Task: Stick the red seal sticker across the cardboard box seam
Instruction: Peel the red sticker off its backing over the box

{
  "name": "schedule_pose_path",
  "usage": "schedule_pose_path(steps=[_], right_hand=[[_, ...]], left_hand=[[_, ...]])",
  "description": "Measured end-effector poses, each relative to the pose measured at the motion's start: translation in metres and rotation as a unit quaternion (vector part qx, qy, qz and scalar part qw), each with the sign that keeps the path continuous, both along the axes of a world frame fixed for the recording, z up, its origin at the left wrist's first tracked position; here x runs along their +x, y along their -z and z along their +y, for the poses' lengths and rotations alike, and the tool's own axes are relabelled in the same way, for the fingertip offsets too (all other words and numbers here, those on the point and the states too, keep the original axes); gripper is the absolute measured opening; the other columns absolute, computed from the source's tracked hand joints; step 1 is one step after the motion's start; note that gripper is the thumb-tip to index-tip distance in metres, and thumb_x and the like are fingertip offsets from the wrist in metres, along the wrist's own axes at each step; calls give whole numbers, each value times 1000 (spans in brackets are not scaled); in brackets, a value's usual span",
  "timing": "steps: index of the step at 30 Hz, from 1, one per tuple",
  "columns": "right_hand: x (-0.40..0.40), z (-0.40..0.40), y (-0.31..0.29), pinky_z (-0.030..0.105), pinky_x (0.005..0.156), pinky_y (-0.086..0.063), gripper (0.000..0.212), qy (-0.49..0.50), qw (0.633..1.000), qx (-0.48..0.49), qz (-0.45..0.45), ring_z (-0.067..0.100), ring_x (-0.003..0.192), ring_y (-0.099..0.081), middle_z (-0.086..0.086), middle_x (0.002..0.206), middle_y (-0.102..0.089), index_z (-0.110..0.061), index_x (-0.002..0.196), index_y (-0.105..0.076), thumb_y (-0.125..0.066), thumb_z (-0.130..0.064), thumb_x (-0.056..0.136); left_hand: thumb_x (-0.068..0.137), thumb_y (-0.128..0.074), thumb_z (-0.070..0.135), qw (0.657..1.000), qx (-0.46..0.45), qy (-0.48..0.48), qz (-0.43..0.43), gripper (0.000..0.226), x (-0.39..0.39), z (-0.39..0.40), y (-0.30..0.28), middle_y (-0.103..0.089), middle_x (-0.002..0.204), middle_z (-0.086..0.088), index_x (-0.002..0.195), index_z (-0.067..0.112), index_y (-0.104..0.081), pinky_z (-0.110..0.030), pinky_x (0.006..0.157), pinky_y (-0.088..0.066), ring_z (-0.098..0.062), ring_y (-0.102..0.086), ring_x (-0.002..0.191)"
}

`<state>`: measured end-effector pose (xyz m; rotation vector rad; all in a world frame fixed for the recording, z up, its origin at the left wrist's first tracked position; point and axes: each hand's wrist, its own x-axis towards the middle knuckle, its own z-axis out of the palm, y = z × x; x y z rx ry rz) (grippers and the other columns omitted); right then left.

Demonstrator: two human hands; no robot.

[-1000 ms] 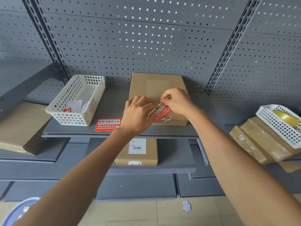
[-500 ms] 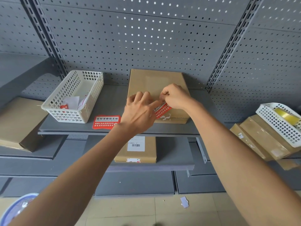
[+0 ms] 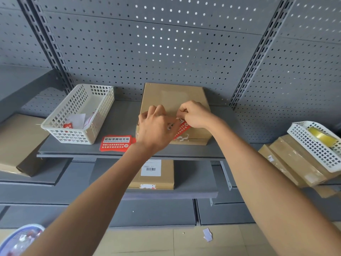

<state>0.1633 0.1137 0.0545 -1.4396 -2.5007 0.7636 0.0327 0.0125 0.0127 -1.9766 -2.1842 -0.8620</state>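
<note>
A flat cardboard box (image 3: 173, 97) lies on the grey shelf (image 3: 118, 111), its front seam edge facing me. A red seal sticker (image 3: 181, 128) with white print is held tilted over the box's front edge. My left hand (image 3: 156, 129) pinches its left part and my right hand (image 3: 195, 115) pinches its upper right end. Both hands hide much of the sticker and the front top of the box. I cannot tell whether the sticker touches the cardboard. A torn white patch (image 3: 181, 138) shows on the box's front face below the sticker.
A stack of red stickers (image 3: 116, 143) lies on the shelf left of the box, beside a white basket (image 3: 79, 115) of paper scraps. A labelled box (image 3: 153, 173) sits on the lower shelf. More boxes (image 3: 295, 163) and a basket with tape (image 3: 317, 143) stand at right.
Both hands have kept hold of the sticker over the box's front edge, shifting slightly up in view. The sticker's tilt has grown steeper.
</note>
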Motion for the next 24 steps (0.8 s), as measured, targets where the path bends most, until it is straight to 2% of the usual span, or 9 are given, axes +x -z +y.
schedule_pose_path(steps=[2, 6, 11, 14, 17, 19, 21, 24], right_hand=[[1, -1, 1, 33, 72, -49, 20, 2, 1000, 15, -5, 20, 90, -64, -4, 101, -69, -28, 94, -70, -51, -22, 98], [2, -4, 10, 30, 64, -41, 23, 11, 999, 45, 12, 19, 88, -61, -6, 103, -67, -31, 92, -66, -48, -18, 97], [6, -2, 16, 33, 69, -48, 24, 13, 997, 52, 47, 22, 89, -63, -5, 101, -70, -28, 86, -66, -47, -15, 92], [7, 0, 20, 37, 74, -54, 23, 14, 996, 57, 68, 20, 88, -65, -7, 97, -71, -28, 85, -68, -48, -16, 91], [9, 1, 18, 37, 78, -53, 17, 17, 992, 23, 121, 16, 86, -66, -8, 93, -72, -27, 89, -70, -55, -26, 96], [14, 3, 12, 37, 79, -51, 18, 28, 978, -41, 202, 13, 85, -66, -9, 97, -71, -28, 96, -70, -52, -29, 101], [25, 5, 7, 28, 75, -46, 20, 44, 958, -97, 266, 12, 88, -65, -8, 102, -70, -26, 108, -69, -49, -25, 104], [41, 10, 11, 24, 82, -49, 20, 68, 952, -92, 283, 12, 98, -66, -7, 104, -71, -24, 111, -72, -55, -20, 101]], left_hand=[[93, -60, 46, 999, -9, -27, -33, 21, 4, 6, -2, -57, 100, 0, 100, 38, -78, -44, 94, -32, -28, -50, 108], [84, -66, 43, 991, -22, -78, -108, 13, 9, 14, -6, -56, 98, 4, 83, 31, -71, -40, 91, -25, -25, -48, 108], [88, -62, 46, 991, -53, -86, -85, 18, 13, 19, -9, -56, 107, 1, 97, 33, -68, -44, 94, -24, -27, -44, 115], [88, -62, 47, 989, -63, -90, -101, 15, 13, 23, -11, -57, 107, 3, 94, 34, -68, -43, 93, -23, -26, -43, 116], [89, -58, 43, 989, -86, -80, -93, 16, 10, 30, -14, -61, 101, 4, 83, 30, -66, -41, 85, -19, -26, -44, 113], [91, -55, 34, 989, -105, -62, -81, 18, 7, 35, -16, -62, 102, 5, 87, 28, -70, -40, 84, -16, -25, -44, 111], [93, -52, 30, 990, -113, -36, -76, 19, 2, 38, -16, -64, 101, 7, 86, 30, -70, -39, 84, -16, -23, -46, 107], [95, -53, 30, 991, -96, 9, -88, 20, -6, 37, -14, -61, 93, 12, 78, 34, -63, -39, 83, -19, -20, -49, 101]])
